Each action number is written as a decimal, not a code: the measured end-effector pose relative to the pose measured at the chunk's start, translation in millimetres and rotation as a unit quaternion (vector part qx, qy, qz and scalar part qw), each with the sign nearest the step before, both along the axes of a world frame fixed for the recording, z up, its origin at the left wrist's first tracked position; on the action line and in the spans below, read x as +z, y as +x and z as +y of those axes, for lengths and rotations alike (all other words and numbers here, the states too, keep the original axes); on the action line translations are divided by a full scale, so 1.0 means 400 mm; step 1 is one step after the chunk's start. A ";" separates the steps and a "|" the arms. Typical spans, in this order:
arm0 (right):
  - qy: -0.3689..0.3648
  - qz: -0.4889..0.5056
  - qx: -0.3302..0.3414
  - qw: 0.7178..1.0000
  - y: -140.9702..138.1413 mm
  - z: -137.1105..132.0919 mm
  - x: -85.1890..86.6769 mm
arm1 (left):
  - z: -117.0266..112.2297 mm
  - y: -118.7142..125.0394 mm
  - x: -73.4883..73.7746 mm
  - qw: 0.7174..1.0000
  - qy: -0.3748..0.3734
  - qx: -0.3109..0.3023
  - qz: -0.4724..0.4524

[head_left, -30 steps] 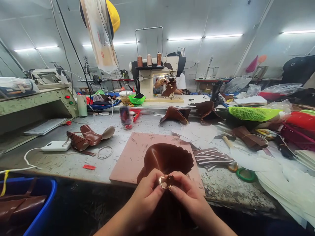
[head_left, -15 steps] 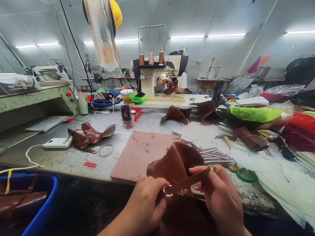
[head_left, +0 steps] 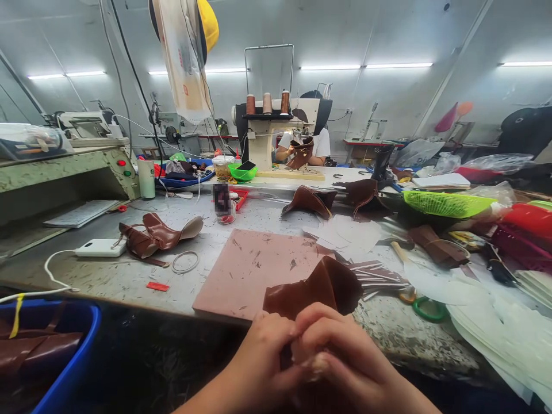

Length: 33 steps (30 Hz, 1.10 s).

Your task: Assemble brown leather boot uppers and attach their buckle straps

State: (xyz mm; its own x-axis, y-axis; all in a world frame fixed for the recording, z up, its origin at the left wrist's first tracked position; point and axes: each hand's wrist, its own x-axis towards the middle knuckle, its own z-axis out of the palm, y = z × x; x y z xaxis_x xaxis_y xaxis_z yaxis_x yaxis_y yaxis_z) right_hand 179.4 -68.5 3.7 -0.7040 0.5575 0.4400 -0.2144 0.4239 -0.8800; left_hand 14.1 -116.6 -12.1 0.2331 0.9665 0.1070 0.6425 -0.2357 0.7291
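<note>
A glossy brown leather boot upper (head_left: 317, 287) rests at the bench's front edge, its wide opening turned to the right. Just in front of it my left hand (head_left: 261, 351) and my right hand (head_left: 347, 351) meet, fingertips pressed together. Both are closed around the upper's brown leather strap, which the fingers now almost wholly cover. The metal ring at the strap's left end is hidden too. Under the upper lies a pink cutting board (head_left: 241, 270).
Another brown boot upper (head_left: 159, 234) and a white power bank (head_left: 101, 248) lie left. Scissors with green handles (head_left: 431, 309) and white paper pieces (head_left: 495, 322) are at right. A blue bin (head_left: 92, 328) stands lower left. A person works behind the sewing machine (head_left: 263, 144).
My right hand has moved left to my left hand, bringing the strap's free end with it. The upper has tipped lower, and the ring and strap have gone from sight.
</note>
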 end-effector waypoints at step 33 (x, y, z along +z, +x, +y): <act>0.099 -0.203 -0.056 0.973 0.028 0.016 -0.072 | -0.023 -0.039 -0.073 0.968 0.224 -0.061 -0.097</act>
State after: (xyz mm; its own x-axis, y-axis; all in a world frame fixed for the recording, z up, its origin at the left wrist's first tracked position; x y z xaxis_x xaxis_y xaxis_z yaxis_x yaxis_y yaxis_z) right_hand 190.7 -62.0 -25.0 -0.7815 0.5736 0.2454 0.1909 0.5944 -0.7812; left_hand -1.7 -125.6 -41.3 0.2761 0.7799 0.5618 0.4517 -0.6212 0.6404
